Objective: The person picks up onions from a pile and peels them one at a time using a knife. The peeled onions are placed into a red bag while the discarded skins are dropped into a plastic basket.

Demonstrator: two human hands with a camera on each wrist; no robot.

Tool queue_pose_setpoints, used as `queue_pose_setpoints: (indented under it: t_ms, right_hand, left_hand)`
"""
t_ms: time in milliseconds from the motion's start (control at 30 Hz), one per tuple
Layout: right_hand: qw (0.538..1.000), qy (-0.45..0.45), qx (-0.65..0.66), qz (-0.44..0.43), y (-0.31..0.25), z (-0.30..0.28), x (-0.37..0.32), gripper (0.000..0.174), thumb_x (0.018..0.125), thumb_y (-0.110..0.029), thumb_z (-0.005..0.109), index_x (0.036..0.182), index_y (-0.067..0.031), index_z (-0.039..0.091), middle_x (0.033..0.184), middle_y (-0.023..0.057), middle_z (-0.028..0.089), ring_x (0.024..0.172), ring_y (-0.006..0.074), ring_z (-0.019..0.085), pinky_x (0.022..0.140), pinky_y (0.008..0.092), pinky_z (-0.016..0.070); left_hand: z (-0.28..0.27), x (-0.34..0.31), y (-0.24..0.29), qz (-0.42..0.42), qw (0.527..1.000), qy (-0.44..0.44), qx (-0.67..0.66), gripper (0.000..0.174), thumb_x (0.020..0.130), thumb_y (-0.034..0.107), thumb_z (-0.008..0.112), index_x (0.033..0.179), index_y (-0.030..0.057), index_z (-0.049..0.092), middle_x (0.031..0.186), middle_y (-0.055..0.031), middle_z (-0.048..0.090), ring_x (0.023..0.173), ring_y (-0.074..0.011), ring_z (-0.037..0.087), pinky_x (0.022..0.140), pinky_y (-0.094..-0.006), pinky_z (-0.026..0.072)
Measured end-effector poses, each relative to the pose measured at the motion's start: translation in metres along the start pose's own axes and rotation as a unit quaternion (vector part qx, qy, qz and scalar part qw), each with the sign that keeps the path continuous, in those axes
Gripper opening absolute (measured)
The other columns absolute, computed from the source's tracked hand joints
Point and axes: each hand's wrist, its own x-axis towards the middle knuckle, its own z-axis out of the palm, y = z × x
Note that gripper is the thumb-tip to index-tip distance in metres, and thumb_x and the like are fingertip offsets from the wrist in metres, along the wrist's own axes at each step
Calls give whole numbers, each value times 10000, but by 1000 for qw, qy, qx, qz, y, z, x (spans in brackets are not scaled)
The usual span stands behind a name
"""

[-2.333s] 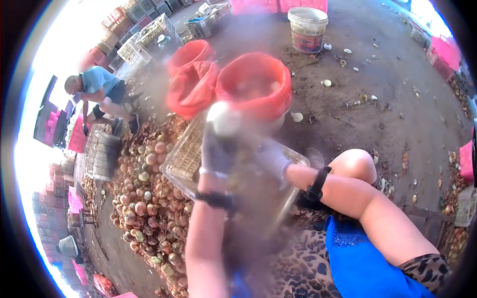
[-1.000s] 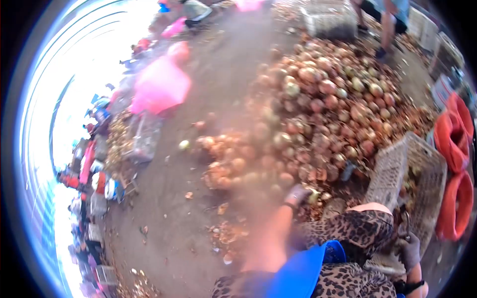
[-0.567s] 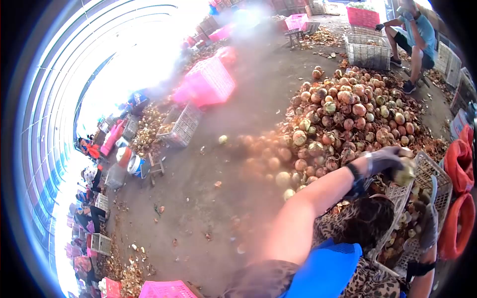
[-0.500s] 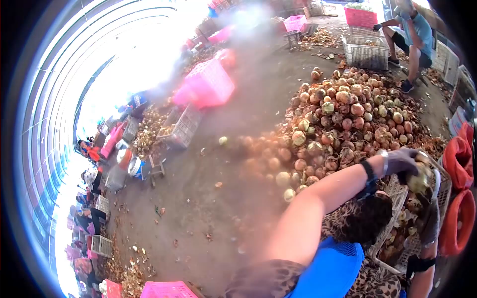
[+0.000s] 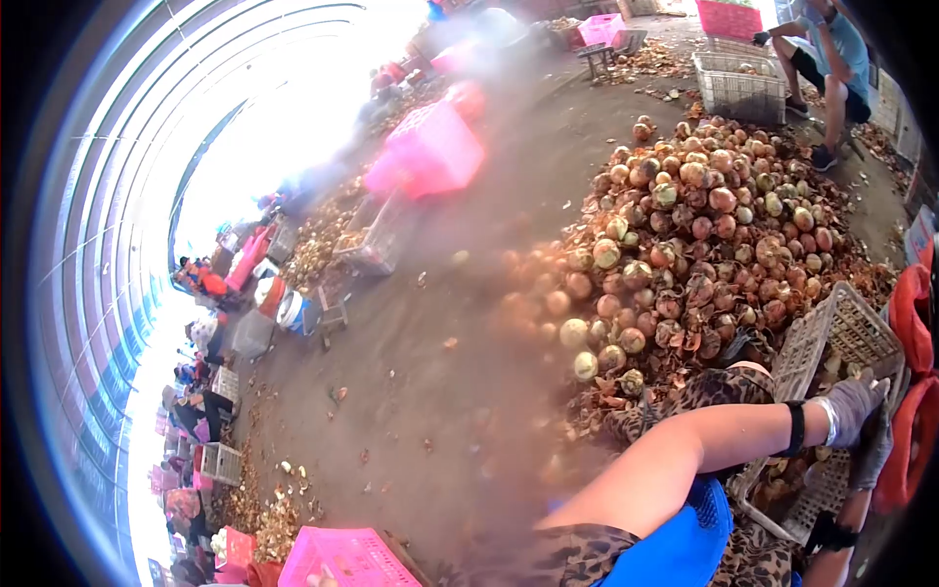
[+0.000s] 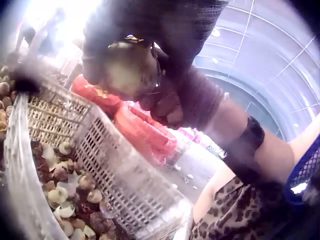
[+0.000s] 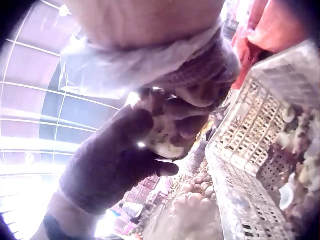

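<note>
In the left wrist view, an onion (image 6: pixel 131 70) with pale skin is held between both gloved hands above the crate. My left hand (image 5: pixel 853 406), in a grey glove, curls around it. My right hand (image 5: pixel 871 460), also gloved, meets it there, and its fingers bend against the same onion (image 7: pixel 167 137) in the right wrist view. In the head view the hands hide the onion. Below and beside them is a plastic lattice crate (image 5: pixel 804 342) holding onion skins and cut scraps (image 6: pixel 62 192).
To the left of the crate lies a large pile of onions (image 5: pixel 685 235). Red bags (image 5: pixel 910 411) stand just beyond the crate. A seated person (image 5: pixel 831 68) is at the back right near another crate (image 5: pixel 740 93). A pink crate (image 5: pixel 342 558) sits at the bottom.
First my left hand held up a white onion near the red bags. Then it reached to the pile and brought another onion over the crate, where both hands now hold it. The view swung left.
</note>
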Motion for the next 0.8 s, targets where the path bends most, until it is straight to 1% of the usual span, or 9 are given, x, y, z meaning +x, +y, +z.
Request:
queue_pose_setpoints:
  t_ms: [100,233,300,367,567,667,700,767,800]
  right_hand:
    - [950,-11,-300,-82,0,1,-12,403,1010,-185,458,1345,34,509,1327,100,560,1173,212,549,1026,341,420]
    - [998,24,23,48,9,-11,-7,434,983,-163,456,1378,15,471,1358,152,536,1199,232,540,1026,344,431]
    - [996,7,49,81,-6,34,-9,329,982,-203,481,1236,-7,554,1188,99,592,1049,183,573,937,320,457]
    - [997,2,5,76,-32,88,-27,276,981,-243,506,1093,-28,638,1018,46,649,899,134,606,848,295,483]
    - [938,108,-317,-89,-39,78,-48,148,909,-153,610,984,-44,676,815,98,660,680,205,589,622,335,499]
    - [874,119,-465,-70,-40,103,-60,154,875,-208,631,915,-69,685,753,120,668,672,259,633,618,370,508]
    - [860,112,-492,-75,-43,110,-59,161,860,-225,638,893,-74,684,736,133,662,667,284,640,616,386,508]
    - [840,101,-522,-112,-48,124,-55,171,828,-242,657,850,-75,680,697,166,642,639,339,637,592,420,505]
    - [833,97,-524,-146,-50,126,-57,172,810,-242,669,830,-72,678,676,185,627,615,368,628,571,437,501]
  left_hand:
    - [35,8,-7,-29,998,-53,21,826,633,380,769,1289,-39,489,1104,-217,615,1042,-333,601,894,-376,482]
    - [-52,-5,-21,-20,983,-144,-109,622,720,361,720,1205,12,547,972,-135,664,939,-285,636,849,-368,498]
    - [-53,-13,-47,-45,764,-86,-638,439,808,356,686,1126,68,592,947,-65,666,901,-215,635,834,-340,505]
    - [-67,-19,-51,-83,547,-72,-830,359,865,352,654,1106,92,602,941,-35,665,883,-181,633,827,-325,507]
    - [-75,-5,-78,-202,406,-97,-886,361,957,314,523,1183,35,557,1053,-66,630,939,-199,618,829,-348,513]
    - [-88,0,-69,-162,512,-126,-834,492,851,375,617,1204,39,549,1180,-94,623,1019,-203,618,867,-365,517]
    - [-85,1,-76,-149,660,-148,-722,572,840,433,629,1231,26,530,1202,-107,609,1050,-220,604,882,-373,512]
    - [-73,8,-87,-131,702,-173,-679,702,827,522,640,1279,5,495,1235,-130,583,1096,-250,581,907,-390,504]
    - [-68,9,-85,-133,609,-180,-761,750,823,553,639,1300,-3,479,1246,-140,572,1111,-263,572,916,-399,501]
